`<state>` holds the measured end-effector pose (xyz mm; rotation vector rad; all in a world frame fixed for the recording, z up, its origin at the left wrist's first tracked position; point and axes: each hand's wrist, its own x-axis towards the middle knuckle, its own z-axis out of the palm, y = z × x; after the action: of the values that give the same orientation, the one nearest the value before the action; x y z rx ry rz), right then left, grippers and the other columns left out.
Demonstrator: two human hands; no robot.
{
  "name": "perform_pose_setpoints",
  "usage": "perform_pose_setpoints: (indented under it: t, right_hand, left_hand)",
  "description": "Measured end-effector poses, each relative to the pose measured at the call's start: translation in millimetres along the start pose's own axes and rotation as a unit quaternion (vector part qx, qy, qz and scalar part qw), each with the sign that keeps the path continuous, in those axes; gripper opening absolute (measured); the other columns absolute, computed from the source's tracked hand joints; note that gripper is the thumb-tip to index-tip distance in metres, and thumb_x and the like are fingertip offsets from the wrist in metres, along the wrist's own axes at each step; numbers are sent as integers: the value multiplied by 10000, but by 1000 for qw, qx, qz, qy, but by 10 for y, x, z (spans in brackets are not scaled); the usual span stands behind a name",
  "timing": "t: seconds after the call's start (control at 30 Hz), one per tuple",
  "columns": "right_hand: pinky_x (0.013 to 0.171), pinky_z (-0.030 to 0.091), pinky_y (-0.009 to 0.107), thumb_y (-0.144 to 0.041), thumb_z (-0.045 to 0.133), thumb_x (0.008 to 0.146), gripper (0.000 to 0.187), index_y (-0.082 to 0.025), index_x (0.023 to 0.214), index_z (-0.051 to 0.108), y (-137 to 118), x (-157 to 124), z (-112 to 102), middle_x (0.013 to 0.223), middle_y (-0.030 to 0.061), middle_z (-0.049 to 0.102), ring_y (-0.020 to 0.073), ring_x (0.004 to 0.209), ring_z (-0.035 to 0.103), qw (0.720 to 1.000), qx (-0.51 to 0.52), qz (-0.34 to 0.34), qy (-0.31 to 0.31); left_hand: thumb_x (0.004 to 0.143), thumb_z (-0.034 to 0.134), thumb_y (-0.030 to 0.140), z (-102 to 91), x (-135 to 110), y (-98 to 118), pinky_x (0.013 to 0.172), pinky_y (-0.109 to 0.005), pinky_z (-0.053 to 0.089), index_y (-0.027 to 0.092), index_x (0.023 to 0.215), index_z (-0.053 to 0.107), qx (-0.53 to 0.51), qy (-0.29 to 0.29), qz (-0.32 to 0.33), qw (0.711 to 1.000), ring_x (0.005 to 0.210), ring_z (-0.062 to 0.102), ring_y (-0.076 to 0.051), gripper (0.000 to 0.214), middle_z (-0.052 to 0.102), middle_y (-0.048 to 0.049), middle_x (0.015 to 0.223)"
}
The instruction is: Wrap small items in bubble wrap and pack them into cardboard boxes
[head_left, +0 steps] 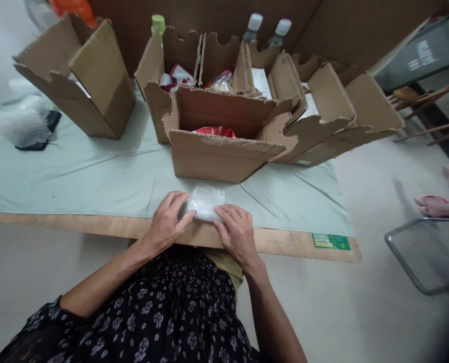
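A small bubble-wrapped packet lies at the front edge of the cloth-covered table, and what the wrap encloses cannot be made out. My left hand grips its left side, thumb at the near corner and fingers along the edge. On the opposite side, my right hand has its fingers bent over the right edge with the thumb below. Just beyond the packet stands a low open cardboard box with a red item inside.
Several cardboard bins with wavy-cut rims form a row behind, holding packets and white boxes. Another tall cardboard box stands left. Bubble wrap lies over a dark object. White-capped bottles rise at the back. A metal chair frame and a person's feet are at right.
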<state>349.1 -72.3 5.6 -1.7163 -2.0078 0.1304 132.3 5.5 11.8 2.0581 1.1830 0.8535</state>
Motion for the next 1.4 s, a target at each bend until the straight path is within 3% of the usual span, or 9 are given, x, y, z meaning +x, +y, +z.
perform_pose_setpoints:
  t: [0.1, 0.23, 0.47, 0.6, 0.73, 0.87, 1.07, 1.2, 1.4]
  right_hand:
    - [957, 467, 439, -251, 531, 1026, 264, -221, 1248, 672, 36, 20, -12, 1178, 83, 755, 274, 1119, 640, 997, 65, 47, -4]
    - [946, 493, 429, -276, 535, 1012, 261, -222, 1207, 700, -21, 14, -57, 1142, 86, 766, 262, 1062, 670, 983, 153, 104, -15]
    - [901, 560, 384, -318, 522, 1019, 251, -251, 1112, 745, -234, -121, -166, 1036, 60, 768, 225, 972, 699, 940, 302, 133, -83]
    - [1001, 561, 458, -468, 612, 974, 398, -260, 1309, 668, -171, -227, -141, 1361, 138, 674, 296, 1249, 644, 913, 364, 182, 16]
    - [955, 606, 439, -587, 697, 898, 725, -269, 1515, 488, -164, -244, -81, 1460, 180, 616, 317, 1258, 667, 837, 510, 194, -39]
    - [850, 621, 352, -423, 681, 933, 323, -244, 1200, 713, -223, -81, -186, 1087, 92, 766, 244, 967, 747, 886, 417, 202, -12]
    - [766, 619, 318, -303, 684, 928, 157, -286, 1068, 751, -42, 412, -1182, 1020, 40, 781, 224, 904, 748, 953, 260, 120, 94]
    - [770, 585, 358, -334, 705, 936, 187, -298, 1118, 729, 173, 927, -1851, 1003, 39, 772, 222, 853, 724, 968, 32, 88, 234]
    - [741, 482, 372, -281, 557, 983, 178, -207, 942, 714, 393, 1780, -1779, 924, 96, 761, 241, 810, 691, 947, -303, -108, 12]
  left_hand:
    - [907, 655, 383, -110, -165, 50, 826, -404, 583, 166, 1176, 669, -125, -25, -156, 979, 925, 672, -220, 346, 696, -118, 1111]
    - [832, 760, 420, -100, -282, 168, 860, -405, 589, 153, 1204, 658, -396, -159, -353, 833, 1025, 708, -253, 469, 724, -148, 1184]
    - [739, 859, 436, 118, -232, 223, 1009, -438, 527, 169, 1142, 672, -567, -139, -311, 750, 1082, 695, -273, 519, 746, -111, 1121]
    - [757, 840, 472, 188, -257, 156, 918, -423, 549, 177, 1080, 669, -549, -114, -296, 773, 977, 700, -263, 469, 747, -80, 1002]
    - [713, 875, 500, 243, -247, 161, 878, -388, 546, 188, 1066, 652, -540, -99, -296, 781, 940, 683, -248, 521, 734, -56, 971]
    - [715, 890, 468, 264, -159, 165, 807, -306, 526, 198, 1071, 651, -523, -77, -289, 798, 853, 653, -188, 506, 700, -13, 917]
    - [817, 736, 642, 145, 51, -62, 984, -441, 535, 200, 1322, 611, -478, -65, -137, 865, 1158, 664, -325, 683, 714, -154, 1237]
    - [896, 680, 521, 90, 71, -261, 1030, -466, 537, 220, 1307, 641, -341, -33, -114, 933, 1215, 664, -330, 511, 715, -153, 1293]
    - [885, 635, 292, 138, 47, -292, 924, -414, 611, 258, 1209, 708, -208, -37, 4, 977, 1085, 733, -288, 333, 764, -107, 1165]
